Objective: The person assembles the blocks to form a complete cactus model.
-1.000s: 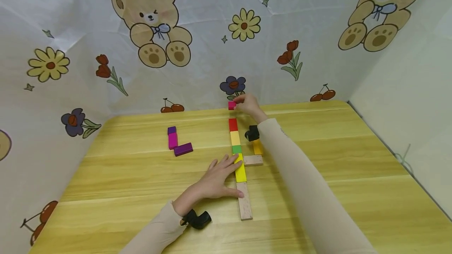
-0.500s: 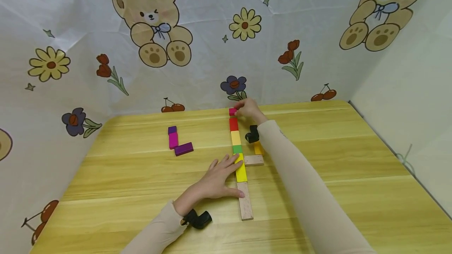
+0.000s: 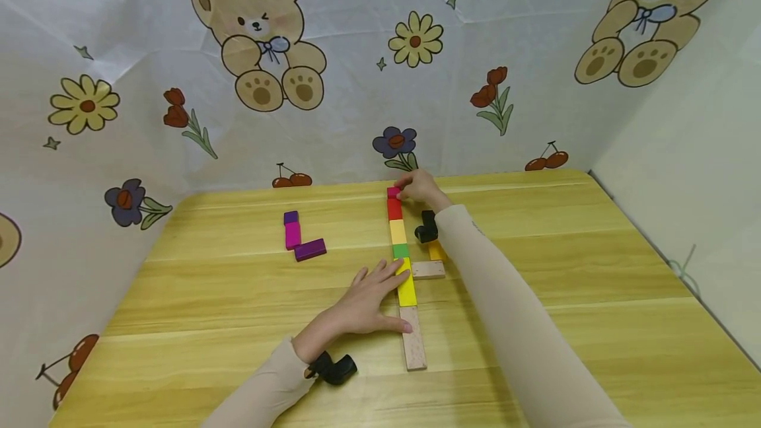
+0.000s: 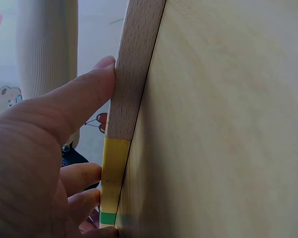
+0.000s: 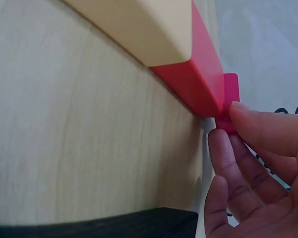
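Note:
A line of wooden blocks runs away from me across the table: a plain wood block point(image 3: 413, 339), a yellow block point(image 3: 407, 290), a green block point(image 3: 401, 251), a cream block point(image 3: 397, 232) and a red block point(image 3: 395, 209). At its far end, my right hand point(image 3: 419, 189) pinches a small pink block point(image 5: 231, 89) between thumb and fingers, against the red block's end. My left hand point(image 3: 365, 302) lies with fingers spread over the line. Its fingertips rest on the yellow block, and its thumb touches the plain block point(image 4: 131, 74).
Beside the line on the right are another plain block point(image 3: 428, 270) and an orange block point(image 3: 436, 251), partly behind the right wrist camera point(image 3: 425, 227). To the left lie a dark purple block point(image 3: 290, 217), a magenta block point(image 3: 292, 236) and a purple block point(image 3: 310, 249).
My right hand has brought the pink block nearer, closing the gap to the red block's far end. My left hand has stayed in place on the line.

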The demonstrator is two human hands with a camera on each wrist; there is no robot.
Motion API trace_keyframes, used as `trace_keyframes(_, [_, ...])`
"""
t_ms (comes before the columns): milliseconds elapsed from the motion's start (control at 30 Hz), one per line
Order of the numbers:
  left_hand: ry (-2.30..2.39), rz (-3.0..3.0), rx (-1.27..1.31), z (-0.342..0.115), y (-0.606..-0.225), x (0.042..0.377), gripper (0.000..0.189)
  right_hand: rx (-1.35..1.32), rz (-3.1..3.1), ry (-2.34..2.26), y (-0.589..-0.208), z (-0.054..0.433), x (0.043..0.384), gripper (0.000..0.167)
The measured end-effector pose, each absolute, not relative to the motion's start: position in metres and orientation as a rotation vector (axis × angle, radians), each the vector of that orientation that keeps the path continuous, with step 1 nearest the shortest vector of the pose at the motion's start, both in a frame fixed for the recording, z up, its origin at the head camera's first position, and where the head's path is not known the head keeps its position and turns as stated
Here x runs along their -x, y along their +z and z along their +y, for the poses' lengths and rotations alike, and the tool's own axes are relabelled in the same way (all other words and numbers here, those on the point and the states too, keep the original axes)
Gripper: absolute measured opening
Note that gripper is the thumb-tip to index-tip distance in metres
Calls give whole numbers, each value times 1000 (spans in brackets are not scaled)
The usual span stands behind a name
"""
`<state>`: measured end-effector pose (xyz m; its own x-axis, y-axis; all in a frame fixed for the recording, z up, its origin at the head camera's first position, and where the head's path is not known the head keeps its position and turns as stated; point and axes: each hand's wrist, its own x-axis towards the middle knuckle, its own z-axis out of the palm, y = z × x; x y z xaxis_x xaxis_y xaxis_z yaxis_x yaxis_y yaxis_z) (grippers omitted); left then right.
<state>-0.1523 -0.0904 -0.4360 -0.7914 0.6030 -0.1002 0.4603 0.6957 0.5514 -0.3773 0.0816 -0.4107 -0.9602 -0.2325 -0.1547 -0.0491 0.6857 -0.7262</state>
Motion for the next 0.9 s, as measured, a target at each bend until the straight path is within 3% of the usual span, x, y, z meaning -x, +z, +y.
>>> trace_keyframes(900, [742,2634,-837,-90,-434,152,92,468,2612,-1108,-395,101,363,47])
